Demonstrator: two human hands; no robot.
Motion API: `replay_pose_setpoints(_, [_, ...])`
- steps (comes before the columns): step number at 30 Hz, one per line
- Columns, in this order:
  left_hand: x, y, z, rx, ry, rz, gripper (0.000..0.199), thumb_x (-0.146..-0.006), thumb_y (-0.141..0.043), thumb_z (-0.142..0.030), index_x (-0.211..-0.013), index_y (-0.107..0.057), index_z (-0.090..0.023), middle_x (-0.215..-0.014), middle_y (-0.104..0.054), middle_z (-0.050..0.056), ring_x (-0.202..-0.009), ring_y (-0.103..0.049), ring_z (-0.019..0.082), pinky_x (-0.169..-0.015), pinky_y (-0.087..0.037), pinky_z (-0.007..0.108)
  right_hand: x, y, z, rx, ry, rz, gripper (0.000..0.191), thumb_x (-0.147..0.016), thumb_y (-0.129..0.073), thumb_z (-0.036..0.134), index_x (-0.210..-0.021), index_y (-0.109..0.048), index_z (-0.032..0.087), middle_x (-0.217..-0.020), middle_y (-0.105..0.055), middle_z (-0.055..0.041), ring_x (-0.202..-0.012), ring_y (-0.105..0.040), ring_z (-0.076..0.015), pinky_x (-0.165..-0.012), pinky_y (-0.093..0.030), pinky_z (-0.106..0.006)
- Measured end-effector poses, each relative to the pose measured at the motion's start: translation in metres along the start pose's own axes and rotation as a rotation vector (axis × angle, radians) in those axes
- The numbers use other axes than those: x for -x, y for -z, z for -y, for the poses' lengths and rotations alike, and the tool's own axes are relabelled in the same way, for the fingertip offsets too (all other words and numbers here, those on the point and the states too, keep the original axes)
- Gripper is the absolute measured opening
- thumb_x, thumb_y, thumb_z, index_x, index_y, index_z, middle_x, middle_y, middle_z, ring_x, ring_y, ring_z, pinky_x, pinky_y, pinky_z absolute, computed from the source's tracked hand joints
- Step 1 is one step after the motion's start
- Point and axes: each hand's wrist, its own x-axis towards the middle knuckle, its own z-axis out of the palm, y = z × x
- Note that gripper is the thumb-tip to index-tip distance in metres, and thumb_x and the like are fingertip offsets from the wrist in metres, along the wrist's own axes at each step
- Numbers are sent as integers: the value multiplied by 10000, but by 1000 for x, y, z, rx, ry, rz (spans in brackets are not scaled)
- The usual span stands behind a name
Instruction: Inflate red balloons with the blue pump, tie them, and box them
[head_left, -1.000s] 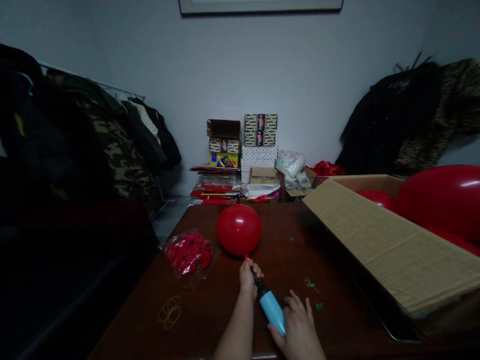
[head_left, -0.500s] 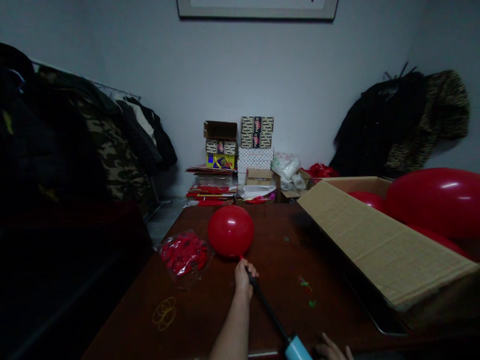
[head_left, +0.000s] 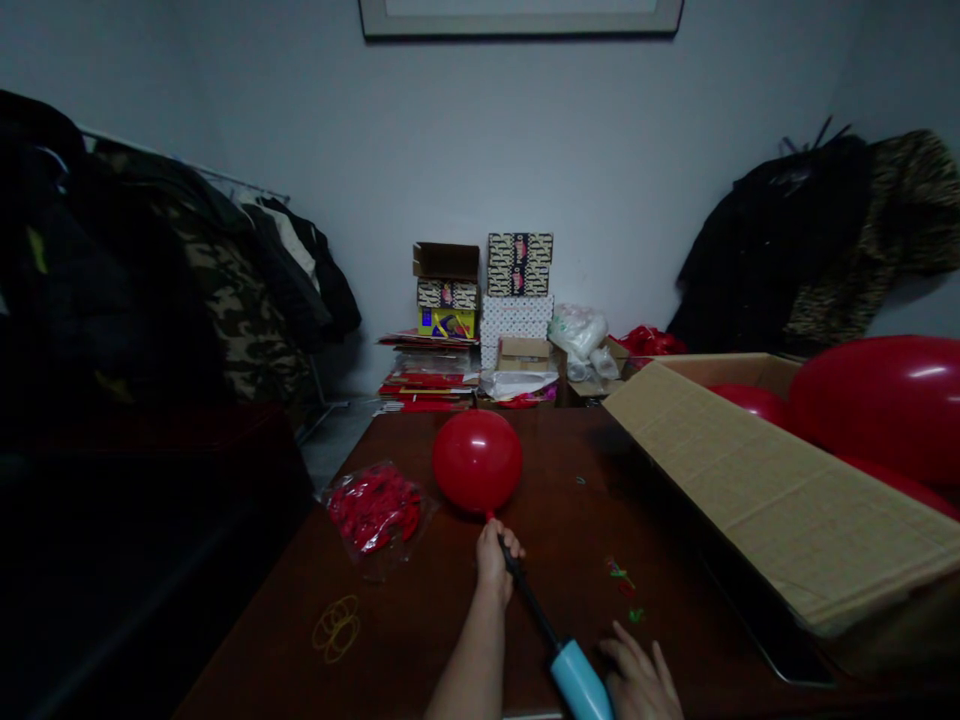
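Note:
A round, inflated red balloon (head_left: 477,462) stands above the dark wooden table, its neck pinched in my left hand (head_left: 496,560). Those same fingers are closed by the black tip of a hand pump, whose blue body (head_left: 580,682) lies toward the lower edge of the view. My right hand (head_left: 641,675) is just right of the blue body, fingers apart, with nothing seen in it. Left of the balloon is a clear bag of red balloons (head_left: 375,508). Thin yellow rings (head_left: 337,628) lie nearer on the left.
An open cardboard box (head_left: 780,500) with large red balloons (head_left: 885,405) stands at the right, over a dark flat object (head_left: 799,655). Small coloured bits (head_left: 619,573) lie on the table (head_left: 420,640). Stacked boxes (head_left: 517,318) stand beyond the far edge.
My right hand has come further into view, up beside the pump. The pump's blue body shows more and sits slightly higher and to the left. The whole view has shifted slightly.

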Motion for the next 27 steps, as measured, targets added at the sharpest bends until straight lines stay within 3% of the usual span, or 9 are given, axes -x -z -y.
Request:
replay_pose_setpoints(4, [-2, 1, 1, -5, 2, 7, 357, -699, -602, -457, -647, -348, -210, -453, -367, -91, -342, -322, 57, -394, -291, 213, -12, 22, 13, -76, 61, 109, 486, -697, -531, 549, -931, -671, 146, -1287, -493, -156, -1281, -284, -380, -1040, -114, -597])
replay_pose_setpoints(12, [-3, 3, 3, -19, -10, 8, 392, -678, -611, -505, -653, -355, -209, -450, -371, -90, -341, -333, 58, -393, -299, 211, -39, 39, 49, -114, 0, 0, 455, -732, -490, 506, -960, -653, 148, -1248, -513, -138, -1280, -300, -336, -1064, -94, -541])
replay_pose_setpoints(19, [-8, 4, 6, -41, -27, 13, 381, -686, -594, -504, -650, -350, -214, -428, -374, -92, -322, -331, 67, -374, -299, 216, -58, 35, 62, -124, -49, -43, 430, -734, -491, 451, -978, -649, 134, -1223, -532, -126, -1266, -323, -326, -1065, -119, -524])
replay_pose_setpoints(27, [-3, 2, 4, -32, -40, -15, 359, -696, -584, -473, -634, -345, -212, -427, -374, -87, -332, -329, 65, -389, -314, 222, -37, 20, 45, -96, 1, -7, 446, -776, -464, 459, -1028, -623, 128, -1214, -543, -150, -1265, -332, -335, -1054, -130, -560])
